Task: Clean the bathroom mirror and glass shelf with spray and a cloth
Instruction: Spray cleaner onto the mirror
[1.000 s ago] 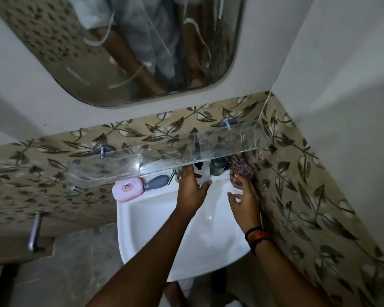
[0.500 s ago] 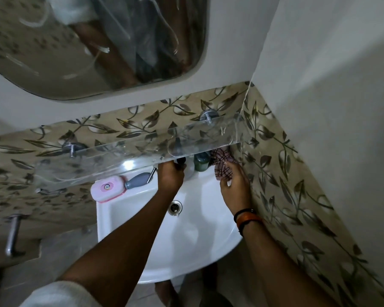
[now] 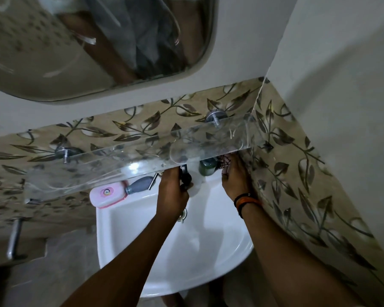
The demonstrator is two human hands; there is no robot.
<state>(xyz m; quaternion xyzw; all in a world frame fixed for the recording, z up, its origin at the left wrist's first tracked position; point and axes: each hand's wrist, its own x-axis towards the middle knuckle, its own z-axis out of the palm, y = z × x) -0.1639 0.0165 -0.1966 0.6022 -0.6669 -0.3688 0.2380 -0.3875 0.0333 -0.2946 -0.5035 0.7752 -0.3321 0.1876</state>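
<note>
The mirror (image 3: 93, 47) hangs on the wall at the top left and reflects the person. Below it a clear glass shelf (image 3: 111, 169) on two metal pegs spans the leaf-patterned tiles. Under the shelf's front edge, my left hand (image 3: 173, 196) is closed around the black trigger head of a spray bottle (image 3: 185, 177) at the back of the basin. My right hand (image 3: 234, 178) lies on a checked cloth (image 3: 224, 163) in the basin's back right corner, its fingers curled onto the cloth and partly hidden by the shelf.
A dark green bottle (image 3: 207, 167) stands between my two hands. A pink soap case (image 3: 108, 193) and a grey object (image 3: 138, 186) lie on the white basin's (image 3: 131, 240) back left rim. The tiled side wall is close on the right. A metal bar (image 3: 13, 238) sticks out at the lower left.
My left hand moved from the tap area and closed on the spray bottle's head. My right hand reached further back onto the cloth. The camera moved closer and tilted.
</note>
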